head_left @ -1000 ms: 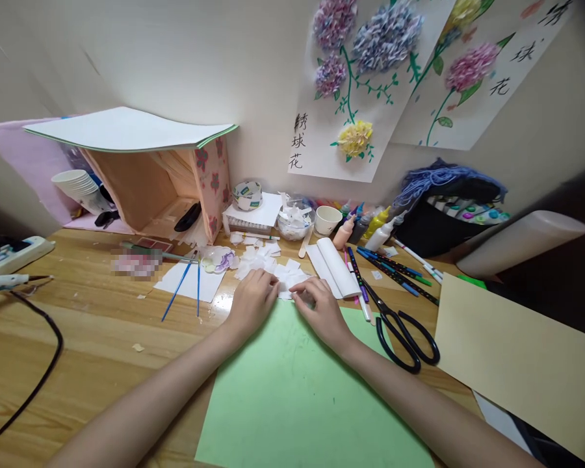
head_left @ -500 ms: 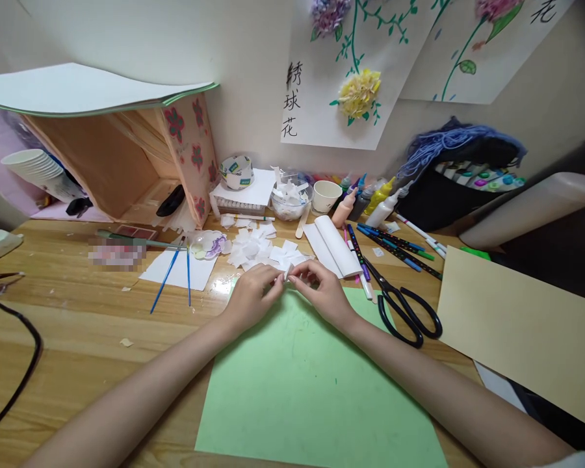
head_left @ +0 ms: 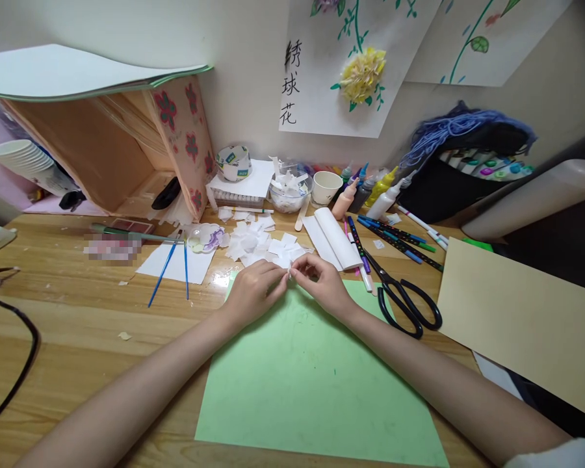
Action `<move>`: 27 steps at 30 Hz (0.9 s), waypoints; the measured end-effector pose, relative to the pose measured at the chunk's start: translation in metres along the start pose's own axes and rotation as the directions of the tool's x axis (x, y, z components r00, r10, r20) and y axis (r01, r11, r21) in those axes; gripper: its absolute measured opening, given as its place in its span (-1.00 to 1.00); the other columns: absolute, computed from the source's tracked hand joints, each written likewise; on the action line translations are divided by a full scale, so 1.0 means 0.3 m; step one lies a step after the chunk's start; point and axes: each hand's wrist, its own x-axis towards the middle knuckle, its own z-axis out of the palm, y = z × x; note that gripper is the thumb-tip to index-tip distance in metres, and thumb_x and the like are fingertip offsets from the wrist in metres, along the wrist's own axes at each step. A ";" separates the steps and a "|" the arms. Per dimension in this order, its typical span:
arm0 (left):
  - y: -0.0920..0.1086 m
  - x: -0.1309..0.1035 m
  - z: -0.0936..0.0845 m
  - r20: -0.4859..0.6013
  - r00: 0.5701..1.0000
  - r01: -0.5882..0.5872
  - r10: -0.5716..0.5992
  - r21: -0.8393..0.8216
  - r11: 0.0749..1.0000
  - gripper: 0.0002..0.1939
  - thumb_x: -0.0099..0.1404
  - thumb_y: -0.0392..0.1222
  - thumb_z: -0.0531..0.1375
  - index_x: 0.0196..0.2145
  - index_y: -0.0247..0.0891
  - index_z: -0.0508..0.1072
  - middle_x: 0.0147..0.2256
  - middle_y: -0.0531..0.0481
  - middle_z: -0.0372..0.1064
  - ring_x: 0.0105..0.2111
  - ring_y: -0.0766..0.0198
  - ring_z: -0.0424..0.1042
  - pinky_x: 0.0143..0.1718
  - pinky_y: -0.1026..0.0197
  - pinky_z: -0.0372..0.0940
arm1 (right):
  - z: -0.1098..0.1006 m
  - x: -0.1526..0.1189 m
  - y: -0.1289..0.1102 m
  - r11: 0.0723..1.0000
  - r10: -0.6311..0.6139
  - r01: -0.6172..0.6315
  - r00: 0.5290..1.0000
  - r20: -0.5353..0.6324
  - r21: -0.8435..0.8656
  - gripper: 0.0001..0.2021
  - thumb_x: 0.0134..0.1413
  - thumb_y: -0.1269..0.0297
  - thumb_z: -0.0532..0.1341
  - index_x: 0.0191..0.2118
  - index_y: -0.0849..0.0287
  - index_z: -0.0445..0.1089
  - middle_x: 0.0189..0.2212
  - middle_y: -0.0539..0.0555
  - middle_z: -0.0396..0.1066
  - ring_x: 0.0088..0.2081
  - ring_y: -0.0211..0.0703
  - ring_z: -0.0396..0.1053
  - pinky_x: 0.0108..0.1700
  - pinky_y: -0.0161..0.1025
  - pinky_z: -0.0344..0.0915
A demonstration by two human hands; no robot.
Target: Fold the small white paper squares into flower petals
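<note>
My left hand [head_left: 256,289] and my right hand [head_left: 322,283] meet over the far edge of a green sheet of paper [head_left: 316,390]. Between their fingertips they pinch a small piece of white paper [head_left: 290,266], mostly covered by the fingers. Just beyond my hands lies a loose heap of cut white paper pieces [head_left: 250,244]. A rolled white sheet [head_left: 338,237] rests behind my right hand. Black-handled scissors [head_left: 404,299] lie to the right, their handles overlapping the green sheet's edge.
Paintbrushes [head_left: 166,270] rest on white paper at left, beside a paint palette [head_left: 205,238]. Along the wall stand a glass bowl of paper scraps [head_left: 290,188], a paper cup [head_left: 327,187] and paint bottles [head_left: 345,199]. Markers [head_left: 400,240] and beige card [head_left: 521,325] lie at right.
Both hands stay together at the sheet's far edge; the fingers have shifted slightly around the white paper piece, which now shows less. The whole view has tilted a little downward.
</note>
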 end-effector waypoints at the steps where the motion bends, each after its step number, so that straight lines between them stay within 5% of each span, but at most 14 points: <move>1: -0.001 -0.001 0.001 0.001 1.000 -0.006 0.006 0.004 1.000 -0.83 0.30 -0.25 0.07 -0.32 -0.28 0.46 -0.37 -0.03 0.48 -0.37 0.27 0.38 -0.33 0.24 0.25 | 0.000 0.000 0.000 1.000 0.001 -0.001 1.000 0.002 0.002 -0.93 0.05 0.29 0.18 -0.39 0.17 0.33 -0.44 -0.01 0.34 -0.40 -0.26 0.24 -0.35 -0.30 0.17; 17: 0.015 0.008 -0.015 0.092 0.980 0.179 -0.179 0.006 0.984 -0.82 0.27 -0.22 0.05 -0.43 -0.27 0.40 -0.49 0.01 0.37 -0.45 0.31 0.32 -0.42 0.27 0.15 | -0.001 -0.006 -0.014 0.991 -0.067 0.073 0.996 0.056 -0.109 -0.94 0.03 0.35 0.17 -0.43 0.15 0.33 -0.47 -0.02 0.32 -0.42 -0.26 0.19 -0.37 -0.29 0.14; 27: 0.018 0.017 -0.029 0.042 0.947 0.319 -0.318 -0.033 0.947 -0.85 0.24 -0.25 0.06 -0.47 -0.26 0.35 -0.49 0.04 0.34 -0.45 0.32 0.29 -0.40 0.26 0.14 | 0.000 -0.003 -0.002 0.998 -0.026 0.027 0.999 0.034 -0.051 -0.92 0.03 0.35 0.16 -0.46 0.16 0.27 -0.49 -0.04 0.28 -0.43 -0.28 0.21 -0.36 -0.30 0.16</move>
